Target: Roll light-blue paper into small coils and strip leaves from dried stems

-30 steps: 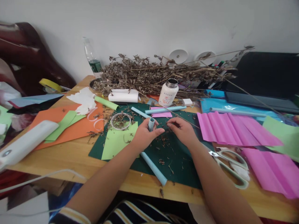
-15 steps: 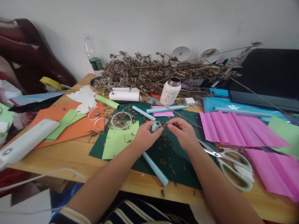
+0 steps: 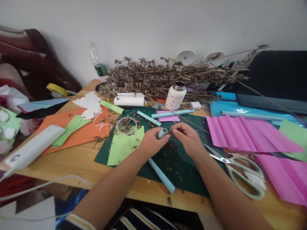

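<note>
Over the dark green cutting mat [image 3: 189, 174], my left hand [image 3: 153, 142] is wrapped round a light blue paper tube [image 3: 162, 133], whose open end faces up. Close to that end, my right hand [image 3: 185, 135] pinches a small bit of dried plant [image 3: 170, 131] between thumb and fingertips. Crumbled dry leaves [image 3: 171, 147] lie below both hands. Another blue paper tube [image 3: 163, 175] rests under my left wrist, and further blue tubes [image 3: 172, 113] lie beyond my hands. A white ring [image 3: 126, 125] sits on a light green sheet [image 3: 117, 150] to the left.
A heap of dried plant stems [image 3: 153, 76] spans the back. An uncapped white bottle [image 3: 176, 95] stands before it. Open scissors [image 3: 230, 161] and pink crepe paper [image 3: 244, 134] lie on the right. On the left are orange paper [image 3: 50, 119] and a white elongated device [image 3: 35, 145].
The view has shifted slightly, so the scene sits a little lower and further right. My hands keep nearly the same hold, close together at the tube's open end.
</note>
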`<action>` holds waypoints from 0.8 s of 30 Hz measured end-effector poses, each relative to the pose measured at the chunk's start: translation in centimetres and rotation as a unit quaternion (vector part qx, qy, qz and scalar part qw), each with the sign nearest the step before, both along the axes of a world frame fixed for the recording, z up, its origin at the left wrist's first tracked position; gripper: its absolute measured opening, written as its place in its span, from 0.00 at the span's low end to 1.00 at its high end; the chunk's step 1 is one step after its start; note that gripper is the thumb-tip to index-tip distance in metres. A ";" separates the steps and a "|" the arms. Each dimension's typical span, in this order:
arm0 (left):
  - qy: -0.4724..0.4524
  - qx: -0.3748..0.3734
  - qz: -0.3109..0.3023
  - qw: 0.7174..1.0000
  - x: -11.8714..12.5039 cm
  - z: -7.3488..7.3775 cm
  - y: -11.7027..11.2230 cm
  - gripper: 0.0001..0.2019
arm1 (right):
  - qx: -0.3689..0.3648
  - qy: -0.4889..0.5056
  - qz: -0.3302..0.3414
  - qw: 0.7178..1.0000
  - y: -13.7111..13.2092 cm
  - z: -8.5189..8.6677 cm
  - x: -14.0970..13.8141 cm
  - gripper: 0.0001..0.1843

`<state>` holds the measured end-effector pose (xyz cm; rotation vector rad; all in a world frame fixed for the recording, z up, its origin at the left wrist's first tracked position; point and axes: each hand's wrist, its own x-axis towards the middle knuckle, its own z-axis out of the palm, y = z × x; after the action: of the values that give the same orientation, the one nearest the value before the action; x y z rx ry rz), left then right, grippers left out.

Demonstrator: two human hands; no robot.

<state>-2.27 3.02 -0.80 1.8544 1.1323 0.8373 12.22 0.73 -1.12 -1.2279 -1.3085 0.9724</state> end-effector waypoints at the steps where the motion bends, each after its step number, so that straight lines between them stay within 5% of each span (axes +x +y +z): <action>1: 0.001 -0.003 -0.004 1.000 0.0 -0.1 0.0 0.10 | -0.001 0.005 0.001 1.000 0.0 0.0 0.0 0.03; 15: -0.014 -0.016 -0.030 0.999 0.0 0.3 0.0 0.06 | -0.002 0.071 -0.034 0.997 0.2 0.2 0.1 0.03; 24: -0.039 -0.068 0.028 0.997 -0.1 0.5 -0.1 0.08 | -0.025 0.105 -0.056 0.993 0.3 0.2 0.1 0.03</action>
<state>-2.32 2.92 -0.25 1.6717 1.1677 0.8369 12.28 1.03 -0.90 -1.1894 -1.0463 1.0273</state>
